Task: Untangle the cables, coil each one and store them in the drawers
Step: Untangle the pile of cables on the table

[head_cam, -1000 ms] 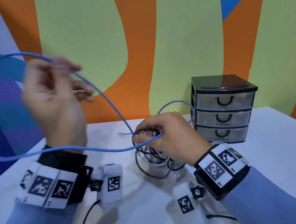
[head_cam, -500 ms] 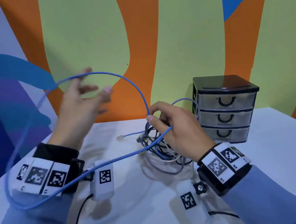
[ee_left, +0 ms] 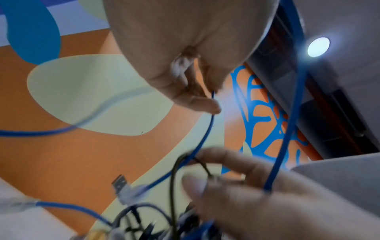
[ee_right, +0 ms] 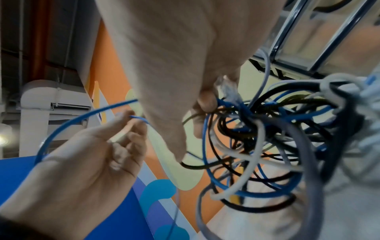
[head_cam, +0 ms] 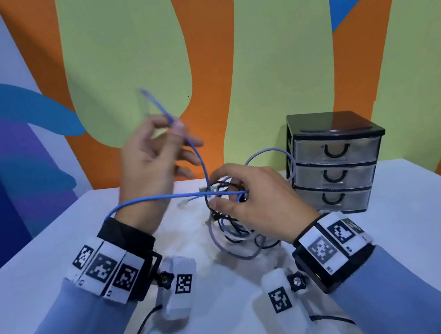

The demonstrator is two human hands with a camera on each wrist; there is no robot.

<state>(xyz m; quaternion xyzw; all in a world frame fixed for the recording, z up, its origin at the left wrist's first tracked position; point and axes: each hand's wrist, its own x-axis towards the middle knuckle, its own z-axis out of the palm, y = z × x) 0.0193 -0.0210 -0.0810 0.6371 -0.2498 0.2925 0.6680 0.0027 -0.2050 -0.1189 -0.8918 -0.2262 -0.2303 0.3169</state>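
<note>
A tangle of blue, black, grey and white cables [head_cam: 235, 233] lies on the white table [head_cam: 396, 240], left of the black three-drawer unit [head_cam: 333, 161]; all its drawers are closed. My right hand [head_cam: 226, 194] grips the top of the tangle [ee_right: 267, 146], with a blue strand and a black loop between thumb and fingers. My left hand [head_cam: 177, 136] is raised above and left of it. It pinches the blue cable [head_cam: 197, 153] near its free end, which sticks up past the fingers [ee_left: 195, 97]. A second blue strand loops round my left wrist to my right hand.
A silver USB plug [ee_left: 120, 181] and a clear network plug [head_cam: 183, 203] stick out of the pile's left side. A grey cable loop [head_cam: 268, 151] leans against the drawer unit. A painted wall stands close behind the table.
My left hand has swung right towards the tangle, and the wide blue loop has shrunk to a short one round my wrist. My right hand stays on the pile.
</note>
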